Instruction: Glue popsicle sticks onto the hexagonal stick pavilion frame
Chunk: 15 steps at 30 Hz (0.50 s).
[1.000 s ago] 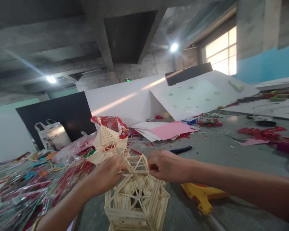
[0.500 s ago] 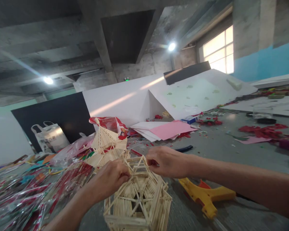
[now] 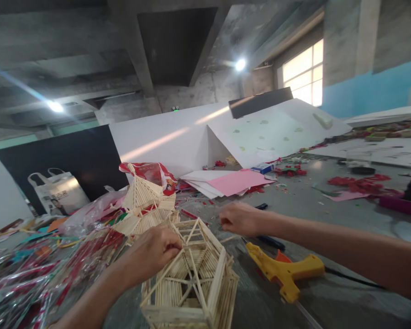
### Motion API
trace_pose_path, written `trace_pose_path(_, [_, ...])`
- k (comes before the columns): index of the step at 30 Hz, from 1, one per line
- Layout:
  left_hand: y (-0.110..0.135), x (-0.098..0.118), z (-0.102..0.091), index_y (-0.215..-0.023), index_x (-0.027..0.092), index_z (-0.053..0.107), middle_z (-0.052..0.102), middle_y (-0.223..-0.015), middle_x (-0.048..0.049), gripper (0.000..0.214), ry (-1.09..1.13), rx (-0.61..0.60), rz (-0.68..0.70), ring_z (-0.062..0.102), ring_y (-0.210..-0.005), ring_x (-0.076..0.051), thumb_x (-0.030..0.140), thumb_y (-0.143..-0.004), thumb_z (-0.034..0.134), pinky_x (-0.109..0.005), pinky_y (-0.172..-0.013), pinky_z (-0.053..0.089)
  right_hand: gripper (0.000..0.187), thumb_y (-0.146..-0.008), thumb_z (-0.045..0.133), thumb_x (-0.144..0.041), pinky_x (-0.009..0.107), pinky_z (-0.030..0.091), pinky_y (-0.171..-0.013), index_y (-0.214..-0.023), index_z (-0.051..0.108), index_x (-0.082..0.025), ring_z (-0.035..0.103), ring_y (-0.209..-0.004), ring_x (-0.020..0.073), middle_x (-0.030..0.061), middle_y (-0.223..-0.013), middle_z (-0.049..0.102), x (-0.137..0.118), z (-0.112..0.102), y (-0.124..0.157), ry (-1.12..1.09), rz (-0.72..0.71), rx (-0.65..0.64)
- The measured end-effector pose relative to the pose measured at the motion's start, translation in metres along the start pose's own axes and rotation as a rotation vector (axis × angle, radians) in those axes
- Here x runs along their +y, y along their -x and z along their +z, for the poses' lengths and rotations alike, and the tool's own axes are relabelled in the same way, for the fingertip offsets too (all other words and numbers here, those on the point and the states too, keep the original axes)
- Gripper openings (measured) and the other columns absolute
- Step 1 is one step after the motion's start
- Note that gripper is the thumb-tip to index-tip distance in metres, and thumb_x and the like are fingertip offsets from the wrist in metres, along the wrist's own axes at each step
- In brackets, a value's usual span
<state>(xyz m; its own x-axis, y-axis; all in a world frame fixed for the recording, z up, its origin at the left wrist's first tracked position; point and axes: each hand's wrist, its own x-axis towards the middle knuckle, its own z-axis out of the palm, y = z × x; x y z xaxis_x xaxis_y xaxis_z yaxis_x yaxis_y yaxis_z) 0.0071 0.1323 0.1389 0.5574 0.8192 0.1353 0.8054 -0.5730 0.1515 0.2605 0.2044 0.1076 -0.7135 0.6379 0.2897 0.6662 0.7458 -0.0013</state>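
A hexagonal frame built of thin wooden sticks (image 3: 192, 278) stands on the grey table in front of me. My left hand (image 3: 153, 253) is closed on its upper left edge. My right hand (image 3: 239, 218) hovers just right of the frame's top, off it, fingers curled in a loose pinch; I cannot make out anything in them. A second stick structure with a pointed roof (image 3: 144, 203) stands behind the frame to the left.
A yellow glue gun (image 3: 286, 271) lies right of the frame under my right forearm, a dark tool (image 3: 270, 241) beside it. Pink and white paper sheets (image 3: 233, 180), red scraps, plastic wrappers (image 3: 37, 269) at left, white boards (image 3: 274, 132) and a cable (image 3: 409, 192) surround the spot.
My right hand has left the top of the stick frame and drawn back to the right. The left hand stays on the frame. The camera has shifted slightly.
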Motion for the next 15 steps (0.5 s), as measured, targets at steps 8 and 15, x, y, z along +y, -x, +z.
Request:
trace_pose_path(8, [0.002, -0.004, 0.005, -0.076, 0.019, 0.066, 0.065, -0.076, -0.0002, 0.021, 0.006, 0.039, -0.018, 0.056, -0.072, -0.012, 0.020, -0.079, 0.046, -0.022, -0.065, 0.036, 0.017, -0.076, 0.054, -0.018, 0.031, 0.036, -0.081, -0.088, 0.065, -0.013, 0.053, -0.084, 0.0179, 0.0072, -0.085, 0.063, -0.064, -0.032, -0.028, 0.003, -0.447, 0.123])
trace_pose_path(15, [0.004, -0.004, 0.004, -0.078, 0.018, 0.066, 0.065, -0.077, -0.0008, 0.021, 0.019, 0.055, -0.028, 0.056, -0.071, -0.012, 0.023, -0.081, 0.046, -0.022, -0.064, 0.036, 0.019, -0.073, 0.054, -0.019, 0.033, 0.036, -0.075, -0.085, 0.067, -0.013, 0.055, -0.082, 0.0201, 0.0083, -0.081, 0.066, -0.072, -0.024, -0.039, 0.079, -0.430, 0.027])
